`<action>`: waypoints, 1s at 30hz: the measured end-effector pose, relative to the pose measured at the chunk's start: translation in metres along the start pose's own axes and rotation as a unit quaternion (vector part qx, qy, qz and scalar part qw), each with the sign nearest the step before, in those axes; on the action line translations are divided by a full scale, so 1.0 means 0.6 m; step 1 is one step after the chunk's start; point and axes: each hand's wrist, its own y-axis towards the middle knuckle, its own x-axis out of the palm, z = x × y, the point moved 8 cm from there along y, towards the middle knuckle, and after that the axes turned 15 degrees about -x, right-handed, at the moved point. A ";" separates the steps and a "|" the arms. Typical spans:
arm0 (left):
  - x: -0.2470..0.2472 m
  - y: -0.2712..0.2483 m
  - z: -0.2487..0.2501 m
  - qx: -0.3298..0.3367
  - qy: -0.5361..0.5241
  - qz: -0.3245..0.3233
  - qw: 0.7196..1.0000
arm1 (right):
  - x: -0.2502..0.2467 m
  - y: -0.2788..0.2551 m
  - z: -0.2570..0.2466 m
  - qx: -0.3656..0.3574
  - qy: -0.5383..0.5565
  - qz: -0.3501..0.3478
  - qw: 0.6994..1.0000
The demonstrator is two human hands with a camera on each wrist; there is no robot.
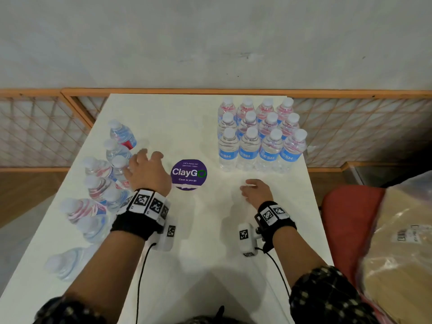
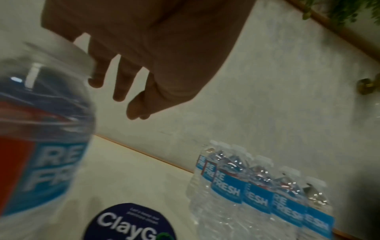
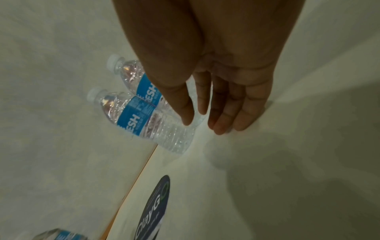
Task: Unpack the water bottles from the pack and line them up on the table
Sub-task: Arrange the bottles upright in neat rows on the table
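A loose cluster of clear water bottles (image 1: 100, 183) with blue and red labels stands along the table's left side. A tight block of the same bottles (image 1: 259, 136), three rows deep, stands at the back right. My left hand (image 1: 140, 157) hovers at the cluster's right edge with fingers spread, next to one capped bottle (image 1: 119, 167). In the left wrist view the left hand (image 2: 123, 91) holds nothing, and that bottle (image 2: 41, 146) looms at the left. My right hand (image 1: 247, 188) floats over bare table in front of the block, and its fingers (image 3: 222, 120) are straight and hold nothing.
A round purple ClayGo sticker (image 1: 189, 174) lies on the white table (image 1: 210, 230) between my hands. A red chair (image 1: 343, 218) carrying a plastic-wrapped brown package (image 1: 397, 242) stands at the right. A wooden lattice railing (image 1: 362, 127) runs behind the table.
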 end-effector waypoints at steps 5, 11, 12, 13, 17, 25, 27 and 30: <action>0.008 0.005 -0.022 -0.018 0.019 -0.056 0.998 | 0.033 -0.028 -0.031 -0.038 -0.019 -0.048 0.998; 0.004 -0.056 0.063 0.119 -0.054 -0.085 0.988 | 0.132 -0.106 -0.114 -0.149 -0.071 -0.186 0.969; 0.011 -0.078 0.082 0.144 -0.085 -0.106 0.980 | 0.151 -0.121 -0.126 -0.170 -0.055 -0.212 0.961; 0.016 -0.098 0.099 0.161 -0.126 -0.130 0.970 | 0.163 -0.132 -0.133 -0.185 -0.031 -0.222 0.957; -0.021 -0.072 0.100 0.137 -0.249 -0.065 0.956 | 0.103 -0.138 -0.131 -0.203 -0.042 -0.097 0.974; -0.012 0.098 -0.059 -0.096 0.011 -0.051 0.994 | -0.032 -0.131 -0.109 -0.189 -0.058 0.009 0.980; -0.012 0.080 -0.043 -0.035 0.083 -0.025 0.996 | -0.044 -0.128 -0.106 -0.189 -0.059 0.013 0.980; -0.024 0.059 -0.017 0.008 0.118 0.021 0.993 | -0.046 -0.128 -0.105 -0.189 -0.062 0.011 0.980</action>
